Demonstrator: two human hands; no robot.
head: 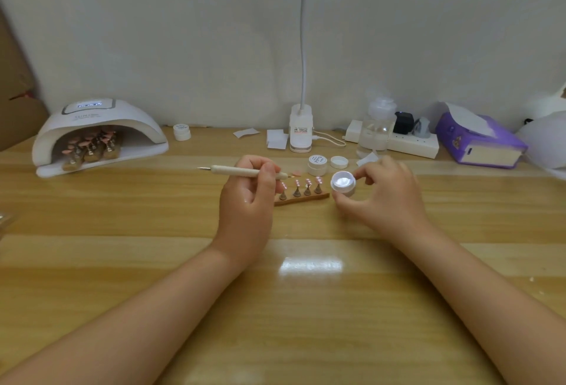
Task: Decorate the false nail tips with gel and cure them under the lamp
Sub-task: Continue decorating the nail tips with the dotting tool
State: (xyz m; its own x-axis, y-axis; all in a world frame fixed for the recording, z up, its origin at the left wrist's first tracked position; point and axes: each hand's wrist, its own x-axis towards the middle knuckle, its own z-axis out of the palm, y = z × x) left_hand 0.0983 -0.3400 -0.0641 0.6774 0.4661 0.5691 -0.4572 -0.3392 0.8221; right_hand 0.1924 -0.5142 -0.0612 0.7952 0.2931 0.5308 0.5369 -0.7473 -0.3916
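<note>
tissue box (477, 142) far right, curing lamp (98, 136) left

Two hands (248, 197) (382, 197), one dotting pen (242, 171), four gel pots (343, 184) (317, 164) (182, 132) (339, 162) counting a loose lid, four nail stands (301, 190) on one strip (301, 200), one curing lamp (98, 135), one desk lamp (301, 132).

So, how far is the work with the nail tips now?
Done, it seems: several wooden strips of pink nail tips already sit inside the white domed curing lamp. In hand: the left hand holds a wooden-handled brush, and the right hand holds a small open white gel jar. Left: the wooden strip with four pink tips on the table is not yet under the lamp.
</note>
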